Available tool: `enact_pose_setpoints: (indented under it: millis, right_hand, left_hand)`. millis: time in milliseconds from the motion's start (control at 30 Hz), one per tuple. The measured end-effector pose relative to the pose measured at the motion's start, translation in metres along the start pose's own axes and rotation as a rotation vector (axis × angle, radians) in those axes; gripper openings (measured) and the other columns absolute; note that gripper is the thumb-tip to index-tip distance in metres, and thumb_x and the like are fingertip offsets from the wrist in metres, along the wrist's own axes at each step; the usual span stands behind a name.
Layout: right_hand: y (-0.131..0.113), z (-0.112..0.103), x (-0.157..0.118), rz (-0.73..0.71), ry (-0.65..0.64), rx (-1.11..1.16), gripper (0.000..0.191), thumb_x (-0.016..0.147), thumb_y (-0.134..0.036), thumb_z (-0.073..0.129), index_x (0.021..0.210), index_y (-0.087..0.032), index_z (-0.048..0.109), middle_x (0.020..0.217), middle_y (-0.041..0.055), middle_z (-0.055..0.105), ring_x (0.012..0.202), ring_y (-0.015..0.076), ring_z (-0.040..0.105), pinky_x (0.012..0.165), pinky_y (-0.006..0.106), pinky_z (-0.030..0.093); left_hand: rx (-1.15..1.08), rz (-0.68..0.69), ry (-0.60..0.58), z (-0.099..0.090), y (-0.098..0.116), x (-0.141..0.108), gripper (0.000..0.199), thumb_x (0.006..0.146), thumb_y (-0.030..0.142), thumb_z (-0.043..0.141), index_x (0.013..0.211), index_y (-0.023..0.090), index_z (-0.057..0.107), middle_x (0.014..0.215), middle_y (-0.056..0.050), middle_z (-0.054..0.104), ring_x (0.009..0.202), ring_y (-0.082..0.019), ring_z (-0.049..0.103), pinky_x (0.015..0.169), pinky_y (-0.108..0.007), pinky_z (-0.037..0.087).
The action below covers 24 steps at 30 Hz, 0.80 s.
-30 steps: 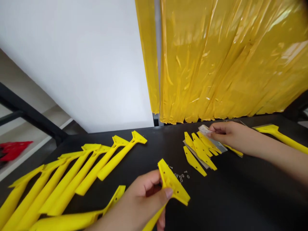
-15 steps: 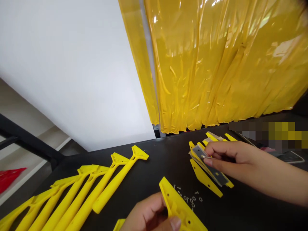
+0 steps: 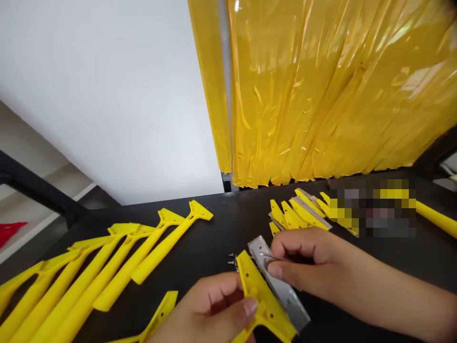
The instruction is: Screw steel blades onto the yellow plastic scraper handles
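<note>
Clock read from the head of the T-headed yellow handle (image 3: 262, 299), held low over the black table (image 3: 223, 231)

Left hand (image 3: 214, 307) at 9 o'clock, clamped on that handle: thumb on the near face of the head, just above the neck, other fingers wrapping behind. The grip seems chosen to support the head while leaving its long edge bare and both visible holes uncovered

Right hand (image 3: 310, 252) at 2 o'clock, thumb and fingers pinched together on the grey metal strip (image 3: 287, 291) — a thin metal rod (image 3: 271, 257) in the same pinch, its tip lying across the strip near the hole. Probably kept there to spare setting it down

Strip lies under the thumb tip, far end poking past the fingers towards 11 o'clock, near end towards 5, roughly parallel to the head's long edge and right beside it; contact between the two hard to tell

Small screws (image 3: 231, 262) loose at 10 o'clock, near the left fingers, presumably for easy reach. Row of yellow handles (image 3: 116, 269) from 9 to 10, heads all pointing away — likely laid so for tidy picking. Yellow drilled plates (image 3: 298, 214) fanned at 1 o'clock, beyond the right hand
</note>
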State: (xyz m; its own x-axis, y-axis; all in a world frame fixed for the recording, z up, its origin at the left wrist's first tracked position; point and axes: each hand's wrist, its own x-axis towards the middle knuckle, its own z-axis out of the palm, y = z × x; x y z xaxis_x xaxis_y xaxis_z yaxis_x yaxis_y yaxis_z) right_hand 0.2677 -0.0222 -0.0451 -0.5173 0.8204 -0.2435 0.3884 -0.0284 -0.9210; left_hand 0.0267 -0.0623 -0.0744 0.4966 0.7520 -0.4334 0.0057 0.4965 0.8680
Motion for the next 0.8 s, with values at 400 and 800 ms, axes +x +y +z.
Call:
enact_pose_setpoints:
  millis: [400, 800]
  right_hand:
    - [0.005, 0.022, 0.005, 0.005, 0.016, -0.118, 0.024, 0.098, -0.038, 0.064, 0.081, -0.021, 0.062, 0.071, -0.0044, 0.053, 0.067, 0.0124, 0.044, 0.058, 0.026, 0.033]
    - [0.017, 0.024, 0.007, 0.011, -0.017, 0.059, 0.035, 0.098, -0.051, 0.064, 0.080, -0.021, 0.061, 0.072, -0.0027, 0.053, 0.070, 0.0140, 0.045, 0.061, 0.026, 0.036]
  left_hand:
    - [0.184, -0.081, 0.022, 0.005, 0.002, -0.005, 0.044, 0.096, 0.061, 0.067, 0.105, 0.018, 0.070, 0.069, -0.002, 0.069, 0.050, -0.010, 0.051, 0.049, -0.020, 0.040]
    - [0.169, -0.098, 0.093, 0.015, 0.002, 0.000, 0.031, 0.097, 0.048, 0.063, 0.113, 0.021, 0.063, 0.050, 0.008, 0.053, 0.037, -0.009, 0.042, 0.035, -0.015, 0.036]
